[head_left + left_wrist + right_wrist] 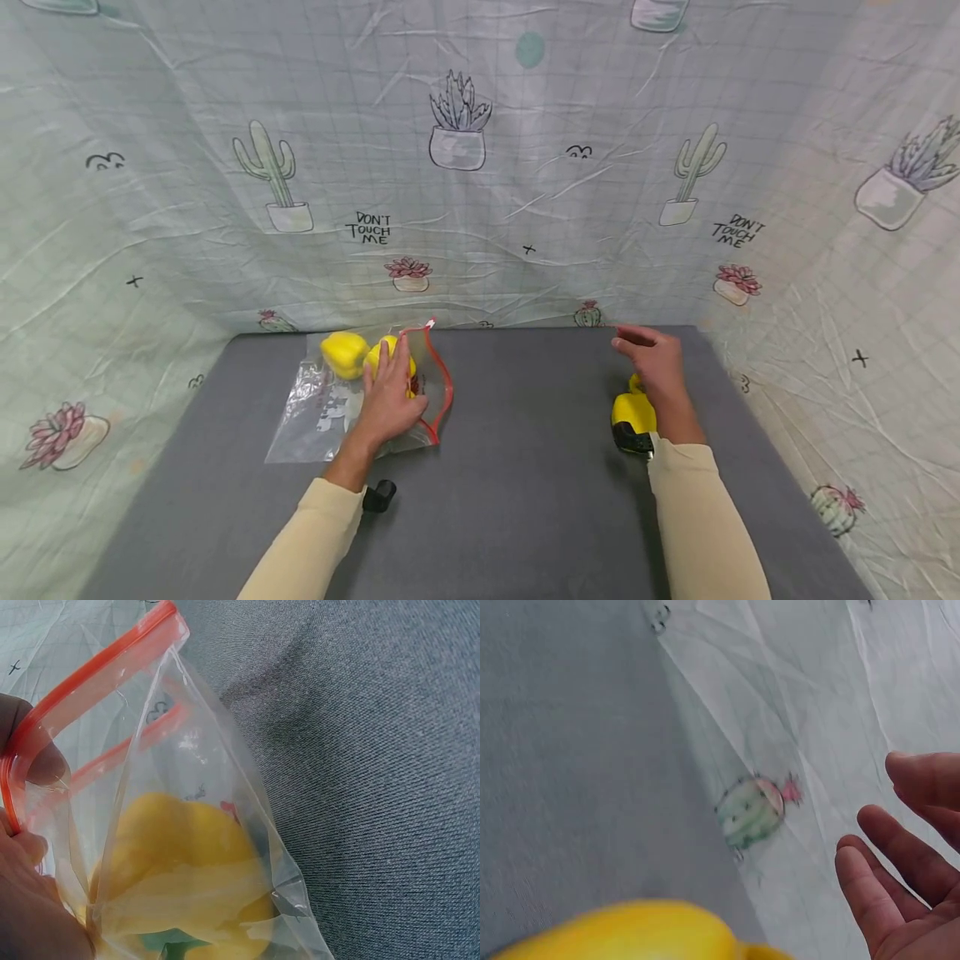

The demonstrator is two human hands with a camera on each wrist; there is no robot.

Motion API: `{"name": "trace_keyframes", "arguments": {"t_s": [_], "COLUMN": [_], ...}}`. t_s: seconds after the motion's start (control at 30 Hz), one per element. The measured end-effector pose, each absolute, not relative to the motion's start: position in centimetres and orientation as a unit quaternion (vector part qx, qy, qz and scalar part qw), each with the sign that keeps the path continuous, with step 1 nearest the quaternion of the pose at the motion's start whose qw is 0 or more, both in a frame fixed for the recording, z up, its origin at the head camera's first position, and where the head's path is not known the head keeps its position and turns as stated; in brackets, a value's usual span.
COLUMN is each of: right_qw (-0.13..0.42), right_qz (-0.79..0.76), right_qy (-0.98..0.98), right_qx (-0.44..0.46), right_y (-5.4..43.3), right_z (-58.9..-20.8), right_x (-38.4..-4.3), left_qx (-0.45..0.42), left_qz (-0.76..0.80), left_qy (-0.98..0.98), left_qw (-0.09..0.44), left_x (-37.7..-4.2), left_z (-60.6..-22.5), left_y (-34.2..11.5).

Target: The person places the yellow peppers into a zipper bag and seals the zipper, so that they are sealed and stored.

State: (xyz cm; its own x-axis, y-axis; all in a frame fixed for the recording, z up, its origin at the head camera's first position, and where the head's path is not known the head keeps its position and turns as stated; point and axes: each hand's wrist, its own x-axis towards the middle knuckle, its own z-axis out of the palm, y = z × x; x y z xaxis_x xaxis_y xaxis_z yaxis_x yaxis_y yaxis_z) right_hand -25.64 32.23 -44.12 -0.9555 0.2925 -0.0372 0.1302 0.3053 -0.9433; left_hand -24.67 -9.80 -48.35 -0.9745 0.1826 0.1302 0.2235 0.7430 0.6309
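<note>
Cloth printed with potted cacti is rising along the far, left and right sides, and we are working over a dark grey worktop. Pale sleeves are covering our forearms. A clear plastic bag is lying on the far left of the worktop, its red rim standing partly open toward the right. Our left hand is reaching over the bag's right part, fingers and thumb pinching the rim. Our right hand is hanging at the far right, fingers loosely bent, spread from the thumb and holding nothing. Two yellow peppers are sitting side by side inside the bag, the right one partly hidden by our left hand. A rounded yellow object with a looped part is showing just left of our right wrist; we are not managing to tell what it is.
</note>
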Motion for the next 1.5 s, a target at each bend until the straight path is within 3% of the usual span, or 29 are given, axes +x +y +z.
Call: {"name": "trace_keyframes", "arguments": {"t_s": [0.3,0.83,1.5], "right_qw": [0.074,-0.110,-0.046], "right_qz": [0.555,0.495,0.515], "right_qy": [-0.803,-0.828,-0.824], "right_qx": [-0.202,-0.238,-0.229], "right_y": [35.4,39.5,38.7], "right_z": [-44.5,-47.1,-47.4], "right_x": [-24.9,-23.4,-24.3], "left_qx": [-0.111,-0.107,-0.100], "left_qz": [-0.339,-0.342,-0.338], "left_qy": [-0.934,-0.933,-0.936], "left_qw": [0.030,0.025,0.023], "left_x": [-24.9,-24.6,-24.6], "left_z": [-48.2,-48.1,-48.2], "left_y": [-9.8,-9.8,-10.0]}}
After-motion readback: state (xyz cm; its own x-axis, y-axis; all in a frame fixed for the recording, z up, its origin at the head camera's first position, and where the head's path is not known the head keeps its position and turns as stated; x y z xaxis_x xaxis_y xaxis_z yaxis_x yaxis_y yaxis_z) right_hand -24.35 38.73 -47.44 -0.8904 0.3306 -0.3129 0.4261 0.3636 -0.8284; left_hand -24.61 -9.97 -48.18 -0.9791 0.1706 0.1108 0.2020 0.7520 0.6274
